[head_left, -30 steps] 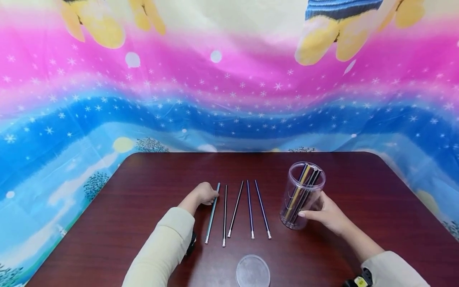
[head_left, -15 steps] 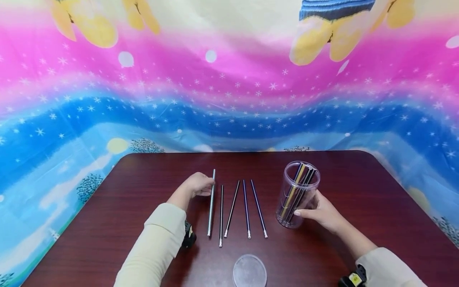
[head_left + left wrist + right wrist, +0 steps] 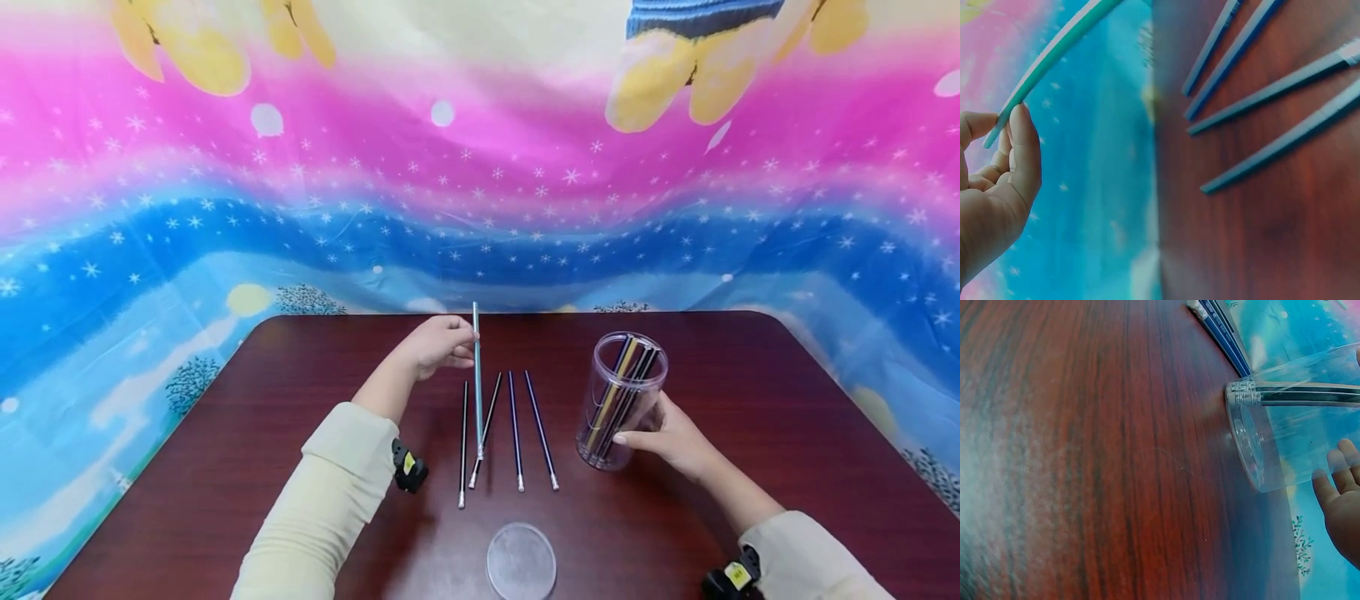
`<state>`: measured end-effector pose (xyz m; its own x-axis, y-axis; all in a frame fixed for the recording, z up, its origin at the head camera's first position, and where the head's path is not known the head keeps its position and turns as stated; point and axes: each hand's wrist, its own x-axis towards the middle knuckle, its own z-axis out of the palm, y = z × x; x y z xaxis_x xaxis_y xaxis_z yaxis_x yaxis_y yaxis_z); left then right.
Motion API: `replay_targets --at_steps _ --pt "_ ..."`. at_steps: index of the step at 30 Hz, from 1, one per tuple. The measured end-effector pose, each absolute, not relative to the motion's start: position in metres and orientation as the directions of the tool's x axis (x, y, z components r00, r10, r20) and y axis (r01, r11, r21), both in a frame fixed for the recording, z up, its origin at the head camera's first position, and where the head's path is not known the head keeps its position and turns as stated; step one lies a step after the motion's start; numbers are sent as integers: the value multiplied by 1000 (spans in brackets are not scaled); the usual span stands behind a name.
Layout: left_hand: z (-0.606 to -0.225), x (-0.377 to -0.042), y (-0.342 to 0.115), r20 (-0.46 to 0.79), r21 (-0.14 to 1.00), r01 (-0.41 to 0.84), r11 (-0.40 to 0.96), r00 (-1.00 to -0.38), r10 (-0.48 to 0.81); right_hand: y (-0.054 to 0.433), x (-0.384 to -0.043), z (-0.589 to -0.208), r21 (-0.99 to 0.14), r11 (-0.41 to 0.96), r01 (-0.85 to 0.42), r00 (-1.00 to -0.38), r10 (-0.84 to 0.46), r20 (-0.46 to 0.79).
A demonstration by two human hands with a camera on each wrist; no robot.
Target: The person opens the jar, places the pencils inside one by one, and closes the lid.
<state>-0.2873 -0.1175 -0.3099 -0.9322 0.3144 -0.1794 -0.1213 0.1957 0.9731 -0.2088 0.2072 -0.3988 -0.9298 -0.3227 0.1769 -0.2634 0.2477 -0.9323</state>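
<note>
Between thumb and fingertips my left hand pinches a teal pencil near its upper end, its eraser end pointing down. The left wrist view shows the same teal pencil raised off the table. In the head view it overlaps a dark pencil lying below. Another dark pencil and two blue pencils lie beside that one, eraser ends toward me. My right hand grips a clear plastic jar low on its side. Several pencils lean inside the jar.
A round clear lid lies flat near the front of the dark wooden table. Behind the table hangs a colourful printed cloth.
My left hand has lifted the teal pencil off the table, raised it and moved it right over the other pencils. The right hand still holds the jar in place.
</note>
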Motion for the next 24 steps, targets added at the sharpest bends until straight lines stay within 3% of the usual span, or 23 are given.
replay_targets --at_steps 24 --pt "-222 -271 -65 168 985 146 -87 -919 356 207 -209 -399 -937 228 -263 -928 -325 181"
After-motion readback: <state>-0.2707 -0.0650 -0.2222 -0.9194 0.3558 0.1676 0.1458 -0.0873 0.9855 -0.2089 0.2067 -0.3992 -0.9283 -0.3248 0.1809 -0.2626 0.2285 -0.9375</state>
